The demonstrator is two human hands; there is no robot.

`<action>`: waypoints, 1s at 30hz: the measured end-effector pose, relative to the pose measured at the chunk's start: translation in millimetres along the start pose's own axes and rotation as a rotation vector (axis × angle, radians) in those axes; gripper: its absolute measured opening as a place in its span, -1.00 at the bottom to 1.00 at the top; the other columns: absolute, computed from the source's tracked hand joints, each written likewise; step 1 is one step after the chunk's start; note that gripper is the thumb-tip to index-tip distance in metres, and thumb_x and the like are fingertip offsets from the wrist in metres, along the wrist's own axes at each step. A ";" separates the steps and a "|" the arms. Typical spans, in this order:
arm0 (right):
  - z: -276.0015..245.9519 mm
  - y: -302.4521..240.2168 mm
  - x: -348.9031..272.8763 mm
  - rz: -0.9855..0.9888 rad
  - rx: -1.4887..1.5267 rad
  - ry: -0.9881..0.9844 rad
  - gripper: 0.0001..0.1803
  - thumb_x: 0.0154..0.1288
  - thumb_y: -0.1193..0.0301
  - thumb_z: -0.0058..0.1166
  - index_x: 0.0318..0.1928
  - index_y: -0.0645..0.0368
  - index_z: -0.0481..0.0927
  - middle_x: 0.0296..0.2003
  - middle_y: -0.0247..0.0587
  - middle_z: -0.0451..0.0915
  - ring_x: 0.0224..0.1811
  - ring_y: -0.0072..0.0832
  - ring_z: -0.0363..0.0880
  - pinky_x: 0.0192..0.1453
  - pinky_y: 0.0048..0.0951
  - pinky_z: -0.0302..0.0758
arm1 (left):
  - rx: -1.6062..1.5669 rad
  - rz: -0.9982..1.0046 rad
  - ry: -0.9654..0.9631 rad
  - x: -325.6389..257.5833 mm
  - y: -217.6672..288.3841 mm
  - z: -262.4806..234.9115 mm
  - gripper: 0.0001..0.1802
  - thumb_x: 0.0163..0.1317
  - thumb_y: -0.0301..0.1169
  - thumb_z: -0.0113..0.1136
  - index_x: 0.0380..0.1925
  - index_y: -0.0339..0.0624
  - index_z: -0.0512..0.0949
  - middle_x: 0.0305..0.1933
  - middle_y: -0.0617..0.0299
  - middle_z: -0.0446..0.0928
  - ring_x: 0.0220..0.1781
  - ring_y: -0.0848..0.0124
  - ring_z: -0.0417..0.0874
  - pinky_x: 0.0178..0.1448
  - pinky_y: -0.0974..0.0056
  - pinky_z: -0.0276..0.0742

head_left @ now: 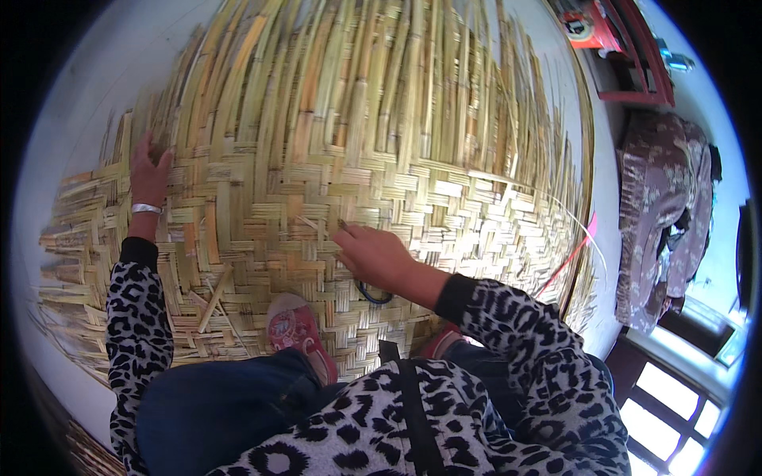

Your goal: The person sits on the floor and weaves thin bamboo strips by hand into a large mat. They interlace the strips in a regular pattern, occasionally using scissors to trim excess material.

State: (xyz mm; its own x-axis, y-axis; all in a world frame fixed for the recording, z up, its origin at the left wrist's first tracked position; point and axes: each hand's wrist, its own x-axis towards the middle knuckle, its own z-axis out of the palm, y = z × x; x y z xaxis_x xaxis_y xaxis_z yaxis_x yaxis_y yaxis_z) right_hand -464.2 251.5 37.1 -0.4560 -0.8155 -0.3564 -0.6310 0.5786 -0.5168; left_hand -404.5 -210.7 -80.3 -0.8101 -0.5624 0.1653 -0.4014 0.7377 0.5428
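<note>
A large mat [309,190] of flat, split reed-like strips, woven in the near part, lies under me. My left hand [151,176], with a white band at the wrist, reaches to the mat's left side. Its thumb and fingers are apart, beside the loose strips. Over the middle of the weave, my right hand [373,252] is closed; a small dark tip shows at its fingers, and I cannot make out what it belongs to. A dark blue loop [373,295] shows just below that hand. Unwoven strips [317,71] run away from me at the far side.
My pink shoes [292,327] stand on the mat. Short loose strip pieces [214,300] lie left of them. A thin pale strip [583,224] curves up at the right, near a pink-red ribbon-like strip [567,260]. Beyond are a red wooden stand [659,67] and a person in patterned clothing [659,190].
</note>
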 end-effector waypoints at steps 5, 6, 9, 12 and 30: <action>29.3 37.2 -67.8 0.082 -0.083 0.007 -0.74 0.19 0.32 0.09 -0.15 0.16 0.47 -0.26 -0.09 0.50 -0.21 -0.12 0.56 -0.20 -0.12 0.55 | 0.151 0.053 0.140 -11.2 15.8 6.3 -0.32 0.19 -0.24 0.31 0.29 -0.21 0.34 0.30 -0.01 0.40 0.34 0.06 0.37 0.38 0.08 0.30; 38.4 39.6 -69.6 0.072 -0.108 0.024 -0.74 0.17 0.33 0.07 -0.16 0.17 0.48 -0.28 -0.09 0.49 -0.21 -0.13 0.56 -0.22 -0.13 0.56 | 0.167 0.061 0.162 -17.8 20.8 9.6 -0.30 0.19 -0.23 0.31 0.29 -0.22 0.33 0.31 -0.01 0.39 0.38 0.06 0.33 0.41 0.09 0.26; 56.8 42.6 -75.6 0.023 -0.167 0.169 -0.71 0.12 0.35 0.07 -0.13 0.18 0.47 -0.27 -0.10 0.49 -0.22 -0.15 0.55 -0.24 -0.15 0.56 | 0.191 0.054 0.120 -32.1 33.5 15.5 -0.37 0.21 -0.21 0.30 0.25 -0.22 0.40 0.34 -0.01 0.37 0.42 0.07 0.28 0.45 0.09 0.21; 52.5 55.5 -77.5 -0.121 -0.309 0.309 -0.70 0.13 0.37 0.06 -0.11 0.16 0.45 -0.27 -0.09 0.47 -0.22 -0.16 0.55 -0.26 -0.14 0.55 | 0.198 0.050 0.073 -31.9 42.4 19.0 -0.46 0.28 -0.22 0.25 0.19 -0.24 0.46 0.32 0.01 0.39 0.42 0.09 0.29 0.45 0.07 0.20; -157.9 302.9 -324.0 0.908 0.140 0.264 -0.27 0.01 0.24 0.22 0.23 0.19 0.36 -0.21 0.19 0.64 -0.11 0.06 0.63 -0.06 -0.08 0.54 | -0.042 0.388 -0.752 53.6 303.7 -6.1 -0.69 0.19 -0.44 0.22 -0.06 -0.30 0.53 -0.12 0.11 0.59 -0.07 0.30 0.63 0.06 0.22 0.53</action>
State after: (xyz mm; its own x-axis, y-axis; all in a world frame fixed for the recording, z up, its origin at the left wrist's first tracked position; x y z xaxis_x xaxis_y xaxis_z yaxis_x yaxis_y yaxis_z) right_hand -606.7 692.7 118.9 -0.8721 -0.0172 -0.4890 0.1066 0.9687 -0.2242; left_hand -567.2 -19.1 98.4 -0.9616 0.1367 -0.2379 -0.0325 0.8041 0.5936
